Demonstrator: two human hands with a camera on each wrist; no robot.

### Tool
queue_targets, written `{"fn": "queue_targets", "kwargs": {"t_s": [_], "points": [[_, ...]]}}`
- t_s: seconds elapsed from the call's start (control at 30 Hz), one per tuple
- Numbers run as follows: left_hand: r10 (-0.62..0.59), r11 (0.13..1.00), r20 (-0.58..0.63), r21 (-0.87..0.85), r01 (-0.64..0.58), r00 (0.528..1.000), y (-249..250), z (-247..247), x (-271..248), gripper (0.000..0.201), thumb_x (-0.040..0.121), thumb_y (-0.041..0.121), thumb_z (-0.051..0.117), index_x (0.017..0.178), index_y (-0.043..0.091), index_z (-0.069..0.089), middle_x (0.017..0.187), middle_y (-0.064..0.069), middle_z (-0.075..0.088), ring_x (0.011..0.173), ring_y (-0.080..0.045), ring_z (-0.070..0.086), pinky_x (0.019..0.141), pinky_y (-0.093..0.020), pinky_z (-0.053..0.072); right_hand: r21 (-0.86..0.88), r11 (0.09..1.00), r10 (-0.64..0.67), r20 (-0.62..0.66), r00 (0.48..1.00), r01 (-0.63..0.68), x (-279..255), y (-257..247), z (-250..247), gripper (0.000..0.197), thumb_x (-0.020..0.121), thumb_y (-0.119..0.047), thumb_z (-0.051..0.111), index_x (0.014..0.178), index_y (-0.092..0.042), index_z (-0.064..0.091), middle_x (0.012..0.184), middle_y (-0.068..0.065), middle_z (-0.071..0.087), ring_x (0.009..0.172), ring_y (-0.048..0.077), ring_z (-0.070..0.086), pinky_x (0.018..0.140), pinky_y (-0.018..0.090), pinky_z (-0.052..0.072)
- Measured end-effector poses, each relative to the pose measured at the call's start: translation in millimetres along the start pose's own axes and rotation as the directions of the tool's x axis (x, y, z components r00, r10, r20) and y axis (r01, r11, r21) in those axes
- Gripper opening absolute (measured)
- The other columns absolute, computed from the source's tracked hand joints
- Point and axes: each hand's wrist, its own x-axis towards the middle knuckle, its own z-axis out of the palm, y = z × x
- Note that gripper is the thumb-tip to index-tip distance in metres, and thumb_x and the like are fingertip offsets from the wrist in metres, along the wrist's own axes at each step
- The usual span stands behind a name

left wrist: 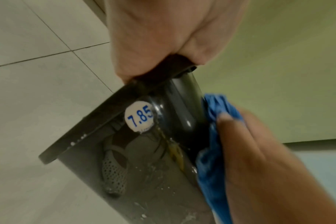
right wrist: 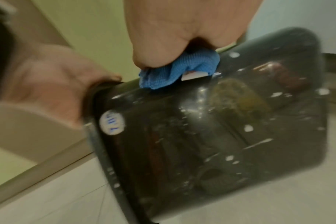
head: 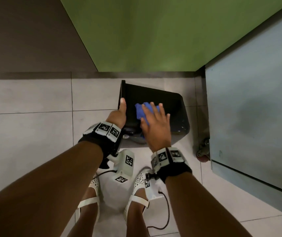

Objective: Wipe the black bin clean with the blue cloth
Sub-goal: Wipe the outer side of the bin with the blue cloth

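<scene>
The black bin (head: 167, 103) is tipped on its side just above the tiled floor, its open rim facing left. My left hand (head: 121, 112) grips that rim, thumb laid along the outer wall. My right hand (head: 155, 122) presses the crumpled blue cloth (head: 139, 111) onto the bin's upper side with fingers spread and straight. The left wrist view shows the bin (left wrist: 144, 174) streaked and speckled white, with a round "7.85" sticker (left wrist: 139, 116) near the rim and the cloth (left wrist: 211, 174) under my right fingers. In the blurred right wrist view the cloth (right wrist: 163, 75) sits on the bin (right wrist: 201, 136).
A green wall (head: 154, 31) stands close behind the bin. A pale blue cabinet (head: 256, 100) stands to the right, with a small object (head: 203, 149) at its foot. My feet in white shoes (head: 136, 199) stand on the light tiles (head: 25, 134) below the bin.
</scene>
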Motion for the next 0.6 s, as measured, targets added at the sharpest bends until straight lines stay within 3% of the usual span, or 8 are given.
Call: {"fn": "queue_targets", "kwargs": {"t_s": [0.2, 0.3, 0.37, 0.47, 0.6], "points": [[-0.075, 0.992, -0.037, 0.094, 0.078, 0.996, 15.2, -5.2, -1.5, 0.063, 0.099, 0.047, 0.009, 0.144, 0.008, 0.031, 0.143, -0.018, 0.041, 0.123, -0.036, 0.047, 0.104, -0.041, 0.037, 0.016, 0.970, 0.242, -0.017, 0.970, -0.242, 2.6, 63.1, -21.4, 0.049, 0.099, -0.033, 0.029, 0.146, -0.028, 0.017, 0.157, 0.004, 0.010, 0.145, 0.027, -0.005, 0.117, 0.050, -0.001], [-0.072, 0.986, -0.052, 0.149, 0.079, 0.996, 19.0, -5.1, -2.7, 0.062, 0.100, 0.046, 0.010, 0.144, 0.008, 0.031, 0.143, -0.021, 0.040, 0.128, -0.035, 0.043, 0.108, -0.040, 0.032, 0.088, 0.899, 0.434, -0.037, 0.900, -0.430, 9.4, 62.7, -23.2, 0.050, 0.099, -0.033, 0.028, 0.147, -0.024, 0.016, 0.158, 0.008, 0.007, 0.144, 0.032, -0.007, 0.117, 0.052, 0.002], [-0.063, 0.982, -0.057, 0.175, 0.072, 0.996, 19.9, -3.8, -0.6, 0.058, 0.101, 0.042, 0.011, 0.145, 0.010, 0.027, 0.145, -0.022, 0.038, 0.132, -0.033, 0.040, 0.110, -0.037, 0.028, 0.039, 0.863, 0.505, -0.053, 0.861, -0.504, 12.7, 47.7, -20.1, 0.051, 0.100, -0.034, 0.028, 0.147, -0.025, 0.013, 0.158, 0.009, 0.004, 0.144, 0.034, -0.007, 0.116, 0.052, 0.002], [-0.067, 0.981, -0.065, 0.177, 0.077, 0.996, 24.0, -6.6, -0.4, 0.073, 0.097, 0.053, 0.009, 0.139, 0.000, 0.037, 0.144, -0.020, 0.041, 0.131, -0.033, 0.041, 0.110, -0.038, 0.028, 0.013, 0.901, 0.434, -0.056, 0.899, -0.434, 16.2, 19.0, -13.5, 0.052, 0.099, -0.035, 0.027, 0.147, -0.025, 0.010, 0.158, 0.009, 0.003, 0.144, 0.034, -0.007, 0.116, 0.050, 0.000], [-0.047, 0.977, -0.056, 0.205, 0.057, 0.997, 27.5, -6.4, 3.8, 0.075, 0.097, 0.054, 0.011, 0.135, -0.003, 0.042, 0.142, -0.022, 0.043, 0.125, -0.036, 0.047, 0.106, -0.039, 0.033, 0.013, 0.985, 0.170, -0.034, 0.985, -0.169, 18.1, -25.3, 2.6, 0.051, 0.098, -0.035, 0.027, 0.147, -0.025, 0.015, 0.157, 0.008, 0.009, 0.145, 0.032, -0.003, 0.116, 0.049, 0.002]]}}
